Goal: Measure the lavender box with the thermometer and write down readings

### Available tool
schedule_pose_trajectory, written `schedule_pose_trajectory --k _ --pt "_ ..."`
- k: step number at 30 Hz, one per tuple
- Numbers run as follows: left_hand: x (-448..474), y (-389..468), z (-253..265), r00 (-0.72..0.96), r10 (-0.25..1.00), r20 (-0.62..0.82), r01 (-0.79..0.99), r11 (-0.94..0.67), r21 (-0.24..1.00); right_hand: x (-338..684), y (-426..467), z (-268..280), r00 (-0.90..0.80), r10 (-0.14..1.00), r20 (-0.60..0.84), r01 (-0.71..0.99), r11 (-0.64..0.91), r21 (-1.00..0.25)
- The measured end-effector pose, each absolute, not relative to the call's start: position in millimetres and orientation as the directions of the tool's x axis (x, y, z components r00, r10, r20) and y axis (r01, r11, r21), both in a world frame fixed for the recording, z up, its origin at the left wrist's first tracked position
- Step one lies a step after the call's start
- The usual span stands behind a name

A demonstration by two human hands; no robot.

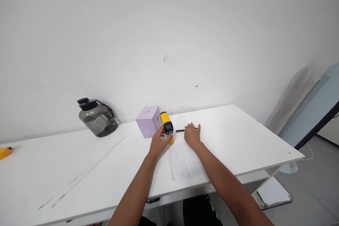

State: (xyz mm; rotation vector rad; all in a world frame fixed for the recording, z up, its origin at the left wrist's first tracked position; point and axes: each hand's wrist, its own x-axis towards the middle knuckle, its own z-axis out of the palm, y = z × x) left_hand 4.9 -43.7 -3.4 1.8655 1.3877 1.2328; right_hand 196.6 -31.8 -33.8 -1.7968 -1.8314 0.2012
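Observation:
My left hand (159,143) grips a yellow and black infrared thermometer (168,127) by its handle, with its small screen and blue buttons facing me. It is held just in front of a lilac box (148,122). On the white table, my right hand (192,136) is over a thin black pen (180,130), its fingers bent around the middle. The pen's left end sticks out, and a short dark bit shows between the fingers. Below both hands lies a printed sheet of paper (184,162), partly covered by my right forearm.
A large grey see-through water bottle (97,118) with a black cap and strap stands at the back left. A yellow object (5,152) is cut off at the left edge. Behind the white table (238,141) rises a wall; a pale panel-like appliance (309,106) leans at the right.

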Motion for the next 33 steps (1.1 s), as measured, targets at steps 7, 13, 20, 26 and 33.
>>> schedule_pose_trajectory --k 7,13,20,26,33 --pt "6 -41 -8 0.061 0.928 0.368 0.438 -0.357 0.825 194 -37 3 0.070 0.886 0.459 0.671 0.299 -0.678" --pt "5 -41 -6 0.088 0.936 0.342 0.460 -0.343 0.819 221 -64 39 -0.058 0.739 0.671 0.521 0.595 -0.611" --pt "-4 -35 -14 0.208 0.954 0.218 0.540 -0.298 0.787 259 -83 -12 -0.114 0.887 0.447 0.146 0.460 -0.876" --pt "-1 -37 -14 0.211 0.968 0.137 0.526 -0.230 0.818 265 -82 -20 -0.243 0.968 0.055 0.157 0.095 -0.983" --pt "-1 -37 -18 0.198 0.975 0.100 0.506 -0.189 0.841 263 -89 -19 -0.130 0.987 0.089 0.374 0.132 -0.918"
